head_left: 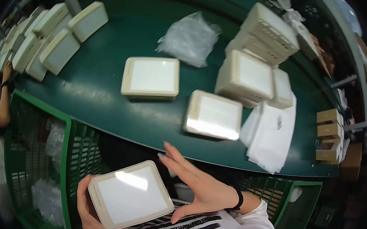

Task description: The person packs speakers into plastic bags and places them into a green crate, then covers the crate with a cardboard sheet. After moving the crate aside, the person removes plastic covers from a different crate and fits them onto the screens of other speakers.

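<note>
My left hand is wrapped around the left side of a beige box with rounded corners and a glossy white panel on top. The box is tilted, held low in front of my body. To its right, my right hand is open, fingers stretched out and thumb apart, close to the box's right edge. Whether the thumb touches that edge I cannot tell. Two similar beige boxes lie on the green table ahead: one box left of centre, another box nearer the right.
Stacked beige boxes stand at the right beside white bags. Crumpled clear plastic lies at the back. Several boxes lean at the far left, near another person's arm. Green crates flank me; small cartons sit far right.
</note>
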